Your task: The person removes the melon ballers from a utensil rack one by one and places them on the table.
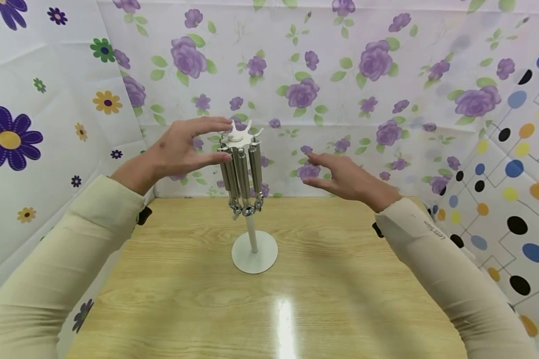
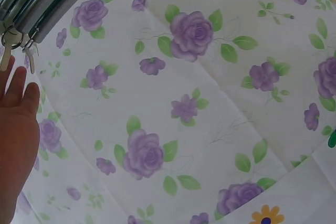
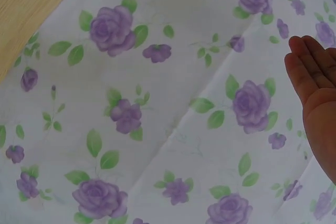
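Observation:
A white hook stand (image 1: 236,139) rises from a round white base (image 1: 265,259), its curved hooks spread around the top. Several long, silvery metal utensils (image 1: 244,175) hang from it by small rings, with shiny round ends low down. My left hand (image 1: 175,149) reaches the stand's left side, fingers extended above and thumb below, fingertips right at the hooks. In the left wrist view, the left fingers (image 2: 21,94) show beneath the hooks, beside the metal handles (image 2: 50,3). To the right of the stand, my right hand (image 1: 341,174) hovers with fingers extended, holding nothing; its fingers (image 3: 312,66) look straight.
The stand is on a light wooden table (image 1: 184,299). A purple-flowered cloth (image 1: 269,65) hangs behind it, with a daisy-patterned cloth (image 1: 49,99) at the left and a dotted cloth (image 1: 498,199) at the right.

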Demonstrator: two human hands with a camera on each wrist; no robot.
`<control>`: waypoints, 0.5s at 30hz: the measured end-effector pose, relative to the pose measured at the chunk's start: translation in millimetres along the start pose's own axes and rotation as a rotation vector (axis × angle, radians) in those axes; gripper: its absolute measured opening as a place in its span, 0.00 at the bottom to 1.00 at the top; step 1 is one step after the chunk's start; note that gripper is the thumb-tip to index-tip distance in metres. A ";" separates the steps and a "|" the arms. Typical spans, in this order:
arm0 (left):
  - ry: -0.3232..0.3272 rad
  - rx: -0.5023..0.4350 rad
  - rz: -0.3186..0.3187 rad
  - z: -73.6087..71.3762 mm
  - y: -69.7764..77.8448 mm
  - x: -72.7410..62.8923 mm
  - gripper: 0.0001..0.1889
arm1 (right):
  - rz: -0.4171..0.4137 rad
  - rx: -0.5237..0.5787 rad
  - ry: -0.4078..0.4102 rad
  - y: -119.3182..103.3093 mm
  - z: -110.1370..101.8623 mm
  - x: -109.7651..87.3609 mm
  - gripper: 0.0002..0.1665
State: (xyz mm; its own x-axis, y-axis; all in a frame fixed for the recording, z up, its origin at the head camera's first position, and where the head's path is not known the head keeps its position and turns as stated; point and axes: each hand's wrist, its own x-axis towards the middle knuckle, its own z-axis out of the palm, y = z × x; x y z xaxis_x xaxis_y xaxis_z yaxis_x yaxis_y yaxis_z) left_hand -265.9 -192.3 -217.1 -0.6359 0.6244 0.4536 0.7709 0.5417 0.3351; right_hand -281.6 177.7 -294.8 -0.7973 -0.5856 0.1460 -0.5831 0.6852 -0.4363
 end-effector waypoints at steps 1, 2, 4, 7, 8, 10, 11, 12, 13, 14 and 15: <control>0.001 -0.009 0.011 0.0 0.0 1.9 0.31 | -0.008 0.017 0.007 -2.3 0.7 1.9 0.45; 0.003 -0.020 0.018 0.1 -0.3 3.4 0.30 | -0.016 0.037 0.013 -4.8 1.4 4.0 0.44; 0.003 -0.039 0.027 0.0 -0.9 6.4 0.29 | -0.031 0.064 0.024 -9.3 2.9 8.1 0.43; -0.005 -0.057 0.019 -0.9 -1.1 10.2 0.26 | -0.057 0.086 0.040 -15.6 4.7 14.0 0.42; -0.010 -0.060 0.014 -1.4 -0.5 11.5 0.24 | -0.064 0.094 0.046 -17.6 5.0 15.7 0.42; -0.023 -0.053 0.003 -2.2 0.6 14.2 0.21 | -0.076 0.107 0.060 -21.1 5.7 18.9 0.42; -0.031 -0.048 -0.005 -2.3 1.1 15.3 0.20 | -0.081 0.120 0.068 -22.9 6.1 20.5 0.41; -0.039 -0.039 -0.010 -2.4 1.7 16.4 0.18 | -0.085 0.132 0.077 -24.7 6.6 22.0 0.41; -0.046 -0.030 -0.014 -2.4 2.4 17.5 0.17 | -0.087 0.144 0.085 -26.3 7.2 23.7 0.40; -0.052 -0.022 -0.020 -2.5 3.3 18.4 0.17 | -0.091 0.161 0.093 -28.1 7.8 25.4 0.40; -0.053 -0.011 -0.019 -2.3 3.5 19.4 0.16 | -0.094 0.177 0.100 -29.9 8.6 27.4 0.38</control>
State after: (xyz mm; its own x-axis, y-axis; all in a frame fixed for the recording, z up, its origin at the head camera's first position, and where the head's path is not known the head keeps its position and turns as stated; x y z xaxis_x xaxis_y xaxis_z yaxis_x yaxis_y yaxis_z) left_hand -275.4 -179.6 -205.3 -0.6513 0.6429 0.4031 0.7588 0.5477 0.3526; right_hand -284.6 137.5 -285.4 -0.7571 -0.5916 0.2771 -0.6266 0.5375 -0.5644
